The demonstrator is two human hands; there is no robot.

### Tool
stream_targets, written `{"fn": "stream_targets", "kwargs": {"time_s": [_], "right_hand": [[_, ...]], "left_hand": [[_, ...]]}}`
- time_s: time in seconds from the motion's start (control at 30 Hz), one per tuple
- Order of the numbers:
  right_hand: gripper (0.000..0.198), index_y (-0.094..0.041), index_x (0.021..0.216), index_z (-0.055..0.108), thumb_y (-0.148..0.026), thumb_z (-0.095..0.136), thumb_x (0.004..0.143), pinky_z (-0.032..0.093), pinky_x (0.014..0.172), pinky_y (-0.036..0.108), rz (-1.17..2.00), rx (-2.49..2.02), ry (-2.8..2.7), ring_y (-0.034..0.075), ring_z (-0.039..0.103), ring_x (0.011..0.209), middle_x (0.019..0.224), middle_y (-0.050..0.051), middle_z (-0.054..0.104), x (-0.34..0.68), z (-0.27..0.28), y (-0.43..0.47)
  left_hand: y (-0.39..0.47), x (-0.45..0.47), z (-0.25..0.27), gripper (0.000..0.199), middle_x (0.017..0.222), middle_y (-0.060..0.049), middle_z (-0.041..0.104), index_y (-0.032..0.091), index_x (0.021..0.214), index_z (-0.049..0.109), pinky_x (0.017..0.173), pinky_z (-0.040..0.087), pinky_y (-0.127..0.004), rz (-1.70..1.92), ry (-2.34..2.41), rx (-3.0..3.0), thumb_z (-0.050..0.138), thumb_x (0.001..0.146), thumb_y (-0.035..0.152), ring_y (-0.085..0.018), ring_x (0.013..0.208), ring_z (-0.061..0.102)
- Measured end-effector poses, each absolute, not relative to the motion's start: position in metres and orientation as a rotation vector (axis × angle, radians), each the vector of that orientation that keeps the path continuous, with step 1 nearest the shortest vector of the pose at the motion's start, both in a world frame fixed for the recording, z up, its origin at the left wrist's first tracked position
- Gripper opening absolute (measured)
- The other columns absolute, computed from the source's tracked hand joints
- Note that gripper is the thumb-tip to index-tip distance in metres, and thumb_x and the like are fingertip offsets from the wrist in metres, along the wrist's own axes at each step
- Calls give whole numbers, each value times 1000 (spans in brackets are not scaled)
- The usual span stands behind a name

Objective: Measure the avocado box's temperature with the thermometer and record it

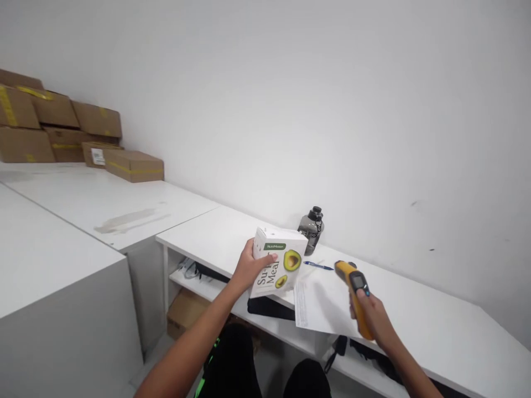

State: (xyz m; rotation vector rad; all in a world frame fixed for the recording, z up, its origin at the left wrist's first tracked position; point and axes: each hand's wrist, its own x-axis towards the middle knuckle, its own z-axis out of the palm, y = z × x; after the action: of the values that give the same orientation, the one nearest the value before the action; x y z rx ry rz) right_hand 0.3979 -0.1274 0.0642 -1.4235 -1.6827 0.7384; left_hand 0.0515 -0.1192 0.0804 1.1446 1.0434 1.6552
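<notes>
My left hand (251, 268) grips a white meal box (269, 279) by its left side, thumb across the front. Avocado pictures and the words "Meal" and a green label show on its face. The box is held tilted above the front edge of the white desk (199, 232). In my right hand (371, 312) is a yellow and black infrared thermometer (357, 287), its small screen facing me, fingers wrapped round the handle. Beneath it lies a white sheet of paper (319, 309), reaching past the desk edge. A blue pen (318, 266) rests between the two hands, farther back.
Behind the meal box a grey drink bottle (312, 229) stands against the wall. Cardboard boxes (135, 166) are stacked on the tables at the far left. Under the desktop, a shelf (286, 327) holds dark items, and another carton (186, 312) sits below.
</notes>
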Motion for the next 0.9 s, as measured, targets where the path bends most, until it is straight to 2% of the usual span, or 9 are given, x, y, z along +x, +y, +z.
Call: {"fn": "stream_targets", "kwargs": {"time_s": [0.07, 0.13, 0.27, 0.4, 0.57, 0.73, 0.9], "right_hand": [[62, -19, 74, 54, -79, 41, 80, 46, 56, 32, 826, -1230, -1841, 19, 54, 54, 58, 3, 58, 367, 73, -163], [64, -19, 79, 58, -80, 42, 80, 45, 54, 29, 735, -1064, -1974, 17, 51, 57, 62, 2, 56, 341, 81, -196], [67, -22, 101, 64, -81, 45, 79, 49, 62, 28, 585, -921, -2097, 18, 54, 66, 77, 4, 60, 318, 89, -237], [70, -24, 119, 61, -80, 43, 80, 51, 67, 30, 653, -875, -2116, 22, 59, 76, 91, 7, 64, 319, 90, -252], [70, -25, 110, 63, -83, 36, 80, 49, 64, 31, 801, -915, -2135, 22, 58, 74, 86, 6, 62, 325, 88, -256], [74, -24, 96, 64, -88, 33, 76, 44, 57, 28, 794, -921, -2153, 19, 53, 64, 76, 4, 58, 331, 89, -260], [79, -25, 112, 63, -89, 38, 72, 46, 60, 27, 793, -958, -2209, 20, 58, 68, 83, 5, 64, 340, 96, -263]], "left_hand": [[-143, 66, 97, 61, 105, -9, 70, 19, 114, 49, 74, 60, -39, 1614, 981, 1079, 79, 66, 41, -25, 89, 70], [-164, 76, 109, 63, 105, -9, 70, 19, 116, 49, 70, 60, -39, 1581, 919, 1064, 80, 65, 40, -26, 88, 71], [-200, 85, 110, 68, 102, -10, 72, 18, 117, 51, 66, 60, -37, 1569, 880, 1013, 82, 61, 38, -29, 88, 71], [-233, 92, 98, 80, 100, -10, 73, 20, 125, 48, 66, 61, -38, 1721, 945, 857, 84, 57, 41, -30, 85, 72], [-256, 97, 92, 82, 93, -8, 74, 20, 124, 52, 62, 60, -36, 1756, 1024, 757, 85, 52, 42, -29, 79, 72], [-265, 99, 93, 84, 89, -7, 75, 22, 125, 52, 59, 60, -36, 1729, 1048, 720, 85, 51, 42, -28, 73, 72], [-264, 103, 89, 84, 90, -7, 75, 21, 124, 52, 59, 60, -36, 1693, 1050, 767, 86, 51, 43, -28, 74, 72]]}}
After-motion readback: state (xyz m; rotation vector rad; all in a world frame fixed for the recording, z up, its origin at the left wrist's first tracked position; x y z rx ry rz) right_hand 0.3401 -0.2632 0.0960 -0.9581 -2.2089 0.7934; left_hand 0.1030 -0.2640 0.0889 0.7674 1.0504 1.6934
